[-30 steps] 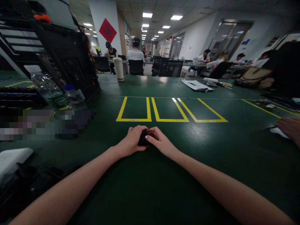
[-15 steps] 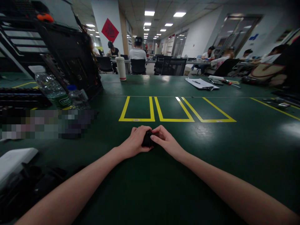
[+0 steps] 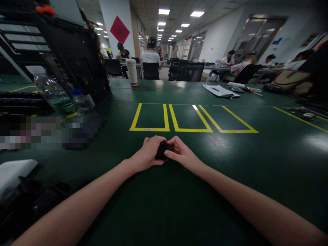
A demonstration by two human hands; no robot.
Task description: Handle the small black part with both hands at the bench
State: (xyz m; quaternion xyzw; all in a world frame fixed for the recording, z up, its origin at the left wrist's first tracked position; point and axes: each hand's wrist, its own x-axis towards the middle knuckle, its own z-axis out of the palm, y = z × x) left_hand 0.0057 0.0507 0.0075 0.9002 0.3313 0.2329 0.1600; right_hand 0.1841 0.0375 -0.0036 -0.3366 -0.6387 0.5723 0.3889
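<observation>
A small black object [image 3: 160,151], its kind too dark to make out, is between my hands on the green table [image 3: 169,205]. My left hand [image 3: 148,152] wraps round its left side, thumb at the near edge and fingers over the far side. From the right, my right hand [image 3: 181,152] pinches at the same object, with thumb and fingertips against its right end. The hands hide most of its outline. Just beyond them, yellow tape [image 3: 151,130] marks out several open-topped boxes on the table.
On the left stand an open black computer case [image 3: 74,61], a large water bottle [image 3: 55,92], a smaller blue-capped bottle [image 3: 83,104] and a white box-like thing [image 3: 16,172]. A tumbler [image 3: 132,72] and a clipboard [image 3: 220,90] lie farther back. Several people sit beyond.
The view has shifted slightly. Both hands stay round the black object, with small finger movements of my right hand. Another person's hand with a white thing, earlier at the right edge, has left the view.
</observation>
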